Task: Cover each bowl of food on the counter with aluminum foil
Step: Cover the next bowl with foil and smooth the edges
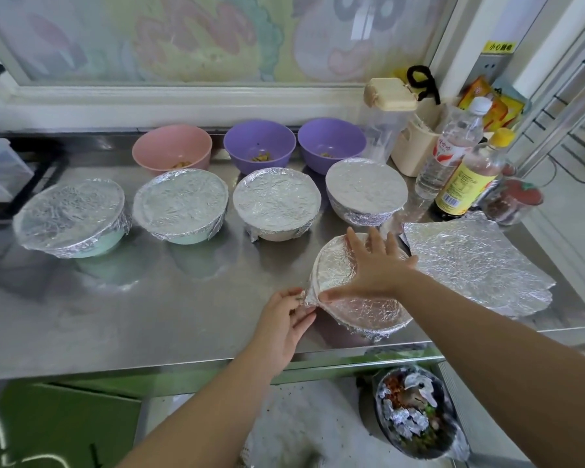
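**Steel counter (149, 315), one wrapped bowl (368, 312)**

The bowl sits near the right front edge under crinkled, shiny foil (335, 265). On top the right hand (375, 261) lies flat, fingers spread; the left hand (284, 319) pinches the foil's left flap.

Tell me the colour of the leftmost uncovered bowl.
The bowl is pink; it shows best in the head view.

The left hand (286, 320) and right hand (377, 265) are bare, as are both forearms, with nails seemingly short.
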Demonstrator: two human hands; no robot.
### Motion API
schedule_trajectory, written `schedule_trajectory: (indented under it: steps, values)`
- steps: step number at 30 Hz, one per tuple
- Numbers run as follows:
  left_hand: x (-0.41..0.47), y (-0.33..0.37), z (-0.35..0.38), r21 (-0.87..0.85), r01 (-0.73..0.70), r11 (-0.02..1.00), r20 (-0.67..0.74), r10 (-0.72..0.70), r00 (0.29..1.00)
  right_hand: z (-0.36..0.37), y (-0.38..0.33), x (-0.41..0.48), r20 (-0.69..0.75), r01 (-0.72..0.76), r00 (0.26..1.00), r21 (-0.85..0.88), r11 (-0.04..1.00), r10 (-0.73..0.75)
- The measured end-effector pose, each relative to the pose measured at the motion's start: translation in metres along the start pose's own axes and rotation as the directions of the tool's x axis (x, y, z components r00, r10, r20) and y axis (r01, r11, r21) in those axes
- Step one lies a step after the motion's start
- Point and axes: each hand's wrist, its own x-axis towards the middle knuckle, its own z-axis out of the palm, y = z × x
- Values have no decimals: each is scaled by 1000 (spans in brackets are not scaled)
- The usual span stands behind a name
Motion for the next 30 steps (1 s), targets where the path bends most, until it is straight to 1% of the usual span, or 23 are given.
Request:
schedule_trajectory:
  steps: [1,2,3,4,5,6,9,11,13,14,16,19,22,23,24,25,28,30]
  values:
    - [-2,-1,-4,83,-30,996,37,27,999,0,0,0,2,-2,1000,1,1000,2]
    - [-4,-2,-8,225,-85,971,68,71,995,0,0,0,2,-4,1000,1,1000,4]
    - [-4,-3,-11,384,-152,911,96,125,988,0,-1,0,1,-7,1000,2,1000,7]
    - [-6,-3,-12,521,-216,826,126,176,976,0,-1,0,2,-10,1000,6,1000,10]
    - [-7,-3,-13,622,-271,735,156,223,962,0,-1,0,4,-13,1000,11,1000,13]
    - [-7,-3,-13,688,-319,651,182,271,945,0,-2,0,6,-15,1000,15,1000,15]
    - [0,-6,-13,809,-424,408,216,465,859,-1,-2,0,8,-19,1000,21,1000,19]
    - [2,-8,-12,872,-431,234,248,547,799,-1,-2,-1,7,-24,1000,25,999,24]
    - [2,-11,-7,918,-391,64,276,605,747,0,-3,-2,9,-29,1000,24,999,28]
    - [1,-10,-4,930,-368,-2,290,619,730,0,-3,-2,8,-31,999,25,999,31]
    - [-3,-7,6,941,-329,-81,309,600,738,0,-4,-2,4,-39,999,25,999,39]
    - [-6,-3,17,945,-303,-124,320,539,779,0,-5,-3,4,-51,999,29,998,51]
    - [-10,-3,19,945,-276,-175,326,494,806,1,-5,-4,-2,-55,998,35,998,56]
    - [-11,-4,18,948,-274,-164,319,482,816,1,-5,-4,-1,-58,998,37,998,58]
    - [-13,-6,18,953,-278,-122,302,475,826,2,-5,-4,-1,-61,998,38,997,61]
    - [-15,-6,18,958,-282,-51,273,464,843,2,-6,-3,0,-64,998,37,997,64]
    - [-23,-11,23,934,-277,227,176,383,907,2,-7,-4,-1,-77,997,46,996,77]
    - [-27,-14,28,904,-254,343,142,320,937,2,-8,-5,-5,-95,995,58,994,96]
